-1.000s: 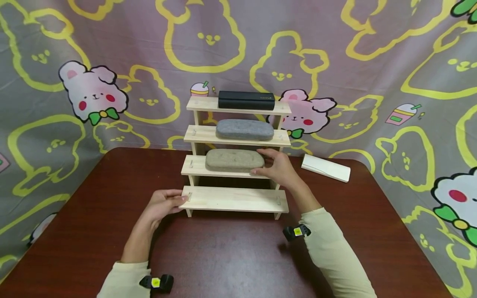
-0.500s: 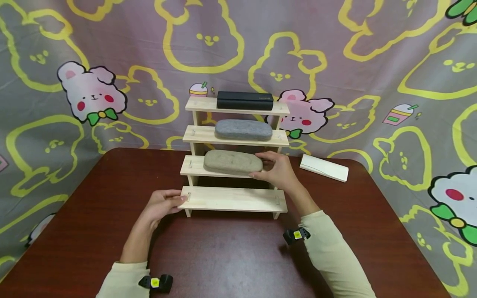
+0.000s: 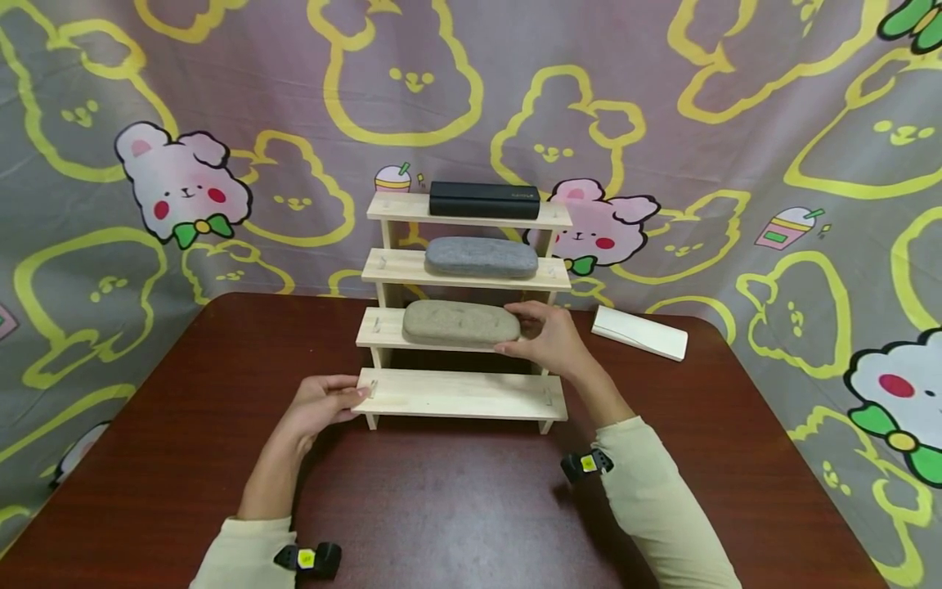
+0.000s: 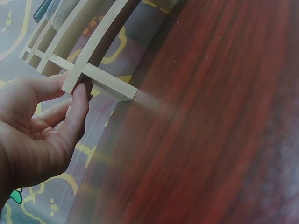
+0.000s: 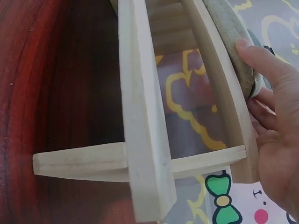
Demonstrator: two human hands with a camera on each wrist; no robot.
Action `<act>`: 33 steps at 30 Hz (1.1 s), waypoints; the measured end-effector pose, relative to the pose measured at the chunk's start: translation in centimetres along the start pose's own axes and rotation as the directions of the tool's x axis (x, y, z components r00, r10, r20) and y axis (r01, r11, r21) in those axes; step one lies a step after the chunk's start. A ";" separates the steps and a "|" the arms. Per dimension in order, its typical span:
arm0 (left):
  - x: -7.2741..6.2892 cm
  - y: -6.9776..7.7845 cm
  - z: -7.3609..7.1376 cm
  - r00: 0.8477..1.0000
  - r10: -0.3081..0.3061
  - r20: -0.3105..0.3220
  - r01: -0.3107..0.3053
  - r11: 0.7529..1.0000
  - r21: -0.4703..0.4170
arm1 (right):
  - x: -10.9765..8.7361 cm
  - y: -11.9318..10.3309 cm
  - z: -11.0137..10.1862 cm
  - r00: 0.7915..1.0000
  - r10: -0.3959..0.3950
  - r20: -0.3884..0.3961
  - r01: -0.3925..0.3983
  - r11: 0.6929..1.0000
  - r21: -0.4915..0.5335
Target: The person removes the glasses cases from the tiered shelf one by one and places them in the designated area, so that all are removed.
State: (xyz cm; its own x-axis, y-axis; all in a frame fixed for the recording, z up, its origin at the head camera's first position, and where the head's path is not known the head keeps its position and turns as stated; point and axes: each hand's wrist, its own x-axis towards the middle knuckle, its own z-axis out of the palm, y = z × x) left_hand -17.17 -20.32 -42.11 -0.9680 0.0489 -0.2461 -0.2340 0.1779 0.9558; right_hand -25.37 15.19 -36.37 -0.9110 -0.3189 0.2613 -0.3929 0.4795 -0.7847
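Note:
A tiered wooden rack (image 3: 456, 394) with stepped shelves stands on the table. My left hand (image 3: 320, 406) pinches the left end of its lowest shelf between thumb and fingers, as the left wrist view also shows. On the second shelf from the bottom lies a beige-green glasses case (image 3: 461, 324); my right hand (image 3: 548, 335) grips its right end, thumb at the front and fingers behind. In the right wrist view the thumb presses on the case (image 5: 233, 42). One shelf higher rests a grey glasses case (image 3: 482, 257), and a black case (image 3: 484, 200) occupies the top shelf.
A flat white case (image 3: 639, 332) lies on the table to the right of the rack. The dark red-brown table (image 3: 456, 507) extends on both sides. A patterned cloth (image 3: 294, 74) hangs close behind the rack.
The beige-green glasses case has shifted slightly forward on its shelf; its right end, with my right hand, came forward, and it turned a little at half a second ago. My left hand stays put.

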 end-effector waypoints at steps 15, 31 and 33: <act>0.1 -0.3 0.0 1.000 -0.005 -0.007 0.005 1.000 0.005 | 0.2 0.1 0.9 0.999 -0.044 0.015 0.044 0.999 0.003; 0.2 -0.2 0.0 1.000 0.005 0.008 -0.004 1.000 -0.020 | 0.2 -0.3 0.3 0.998 0.055 0.035 -0.055 0.998 0.013; 0.3 -0.1 0.0 1.000 0.004 0.005 -0.004 1.000 -0.019 | 0.3 -0.4 0.2 0.996 0.071 0.052 -0.071 0.997 0.005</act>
State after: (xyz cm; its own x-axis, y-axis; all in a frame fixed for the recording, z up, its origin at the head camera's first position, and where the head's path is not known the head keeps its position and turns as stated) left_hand -17.40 -20.38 -42.31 -0.9685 0.0547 -0.2427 -0.2315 0.1595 0.9597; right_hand -25.44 14.74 -36.13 -0.9288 -0.3266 0.1753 -0.3265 0.4966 -0.8042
